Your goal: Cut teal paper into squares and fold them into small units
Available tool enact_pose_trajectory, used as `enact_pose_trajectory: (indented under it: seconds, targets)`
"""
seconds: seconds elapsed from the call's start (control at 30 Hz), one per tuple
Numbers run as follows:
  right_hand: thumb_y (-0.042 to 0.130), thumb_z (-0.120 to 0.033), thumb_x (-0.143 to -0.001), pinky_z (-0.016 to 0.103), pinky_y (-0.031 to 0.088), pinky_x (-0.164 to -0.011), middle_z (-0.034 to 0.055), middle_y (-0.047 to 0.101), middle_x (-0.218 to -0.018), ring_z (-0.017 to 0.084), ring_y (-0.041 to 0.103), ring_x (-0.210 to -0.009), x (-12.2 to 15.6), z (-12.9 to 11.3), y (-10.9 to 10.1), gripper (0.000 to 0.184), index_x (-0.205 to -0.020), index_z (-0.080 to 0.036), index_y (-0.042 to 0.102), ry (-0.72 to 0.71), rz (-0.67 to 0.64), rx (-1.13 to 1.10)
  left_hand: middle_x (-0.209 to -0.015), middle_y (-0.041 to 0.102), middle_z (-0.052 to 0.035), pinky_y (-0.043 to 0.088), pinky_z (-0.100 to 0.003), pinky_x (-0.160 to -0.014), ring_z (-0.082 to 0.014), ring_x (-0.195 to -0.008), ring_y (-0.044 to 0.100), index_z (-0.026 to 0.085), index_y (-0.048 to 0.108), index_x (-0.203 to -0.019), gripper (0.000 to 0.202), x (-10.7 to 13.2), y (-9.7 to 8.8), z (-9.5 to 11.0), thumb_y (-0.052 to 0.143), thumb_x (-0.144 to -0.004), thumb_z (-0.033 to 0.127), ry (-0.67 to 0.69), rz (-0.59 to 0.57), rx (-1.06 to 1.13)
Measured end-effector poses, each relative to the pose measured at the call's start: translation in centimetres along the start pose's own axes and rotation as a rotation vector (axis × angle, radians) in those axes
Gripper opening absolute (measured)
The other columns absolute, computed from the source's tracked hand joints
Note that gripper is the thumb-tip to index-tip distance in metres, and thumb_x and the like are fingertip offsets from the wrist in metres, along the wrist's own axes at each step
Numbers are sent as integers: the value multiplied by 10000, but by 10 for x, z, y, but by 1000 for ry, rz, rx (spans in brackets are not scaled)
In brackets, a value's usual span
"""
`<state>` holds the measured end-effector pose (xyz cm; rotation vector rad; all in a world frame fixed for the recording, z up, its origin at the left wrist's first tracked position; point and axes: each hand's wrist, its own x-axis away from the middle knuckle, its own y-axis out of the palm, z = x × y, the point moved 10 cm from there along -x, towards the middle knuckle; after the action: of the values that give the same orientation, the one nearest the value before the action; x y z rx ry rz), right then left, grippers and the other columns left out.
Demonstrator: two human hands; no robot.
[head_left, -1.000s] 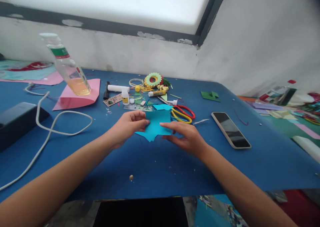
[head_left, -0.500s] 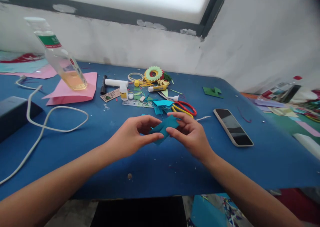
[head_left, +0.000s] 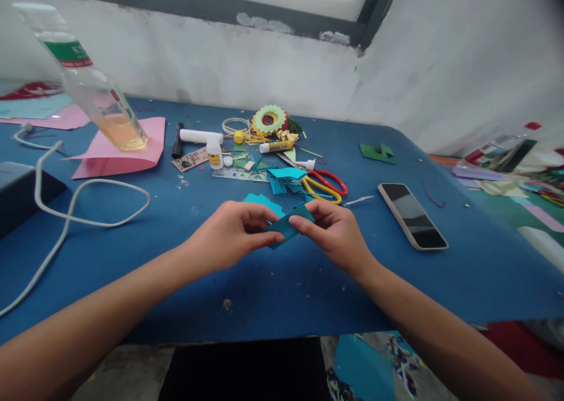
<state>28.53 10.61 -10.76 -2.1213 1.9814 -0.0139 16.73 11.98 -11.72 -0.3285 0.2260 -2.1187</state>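
Note:
Between both hands is a small piece of teal paper (head_left: 287, 229), held above the blue table. My left hand (head_left: 233, 231) pinches its left end between thumb and fingers. On the right end, my right hand (head_left: 333, 231) presses with the thumb on top and the fingers behind. More teal paper (head_left: 263, 202) shows just behind my left fingers. Beyond the hands lie teal paper pieces (head_left: 285, 177) in a small pile, next to scissors with red and yellow handles (head_left: 333, 187); their blades are mostly hidden.
A phone (head_left: 413, 216) lies to the right, with a folded green paper (head_left: 378, 153) behind it. Glue bottle (head_left: 214, 153), glue stick (head_left: 277, 146) and ruler (head_left: 240, 175) are at the back. On the left stand a tall bottle (head_left: 118, 132) on pink paper and a white cable (head_left: 70, 213).
The teal paper now shows as a narrower, flatter strip, and the fingers have closed in on it. More teal paper behind my left hand has come into sight. The view has shifted slightly.

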Motion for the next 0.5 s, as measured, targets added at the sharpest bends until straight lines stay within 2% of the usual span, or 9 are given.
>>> enact_pose_trajectory:
  seconds: [0.5]
  targets:
    - [682,-253,-705,197,370,-480,-55,537,-568,68,457,-510,0,-3,1,153,-625,-186,570,-22,-12,11,-658,682,6,487,-251,-581,-152,-631,634,148,640,-789,207,-1,4,-5,702,-634,270,-51,-44,0]
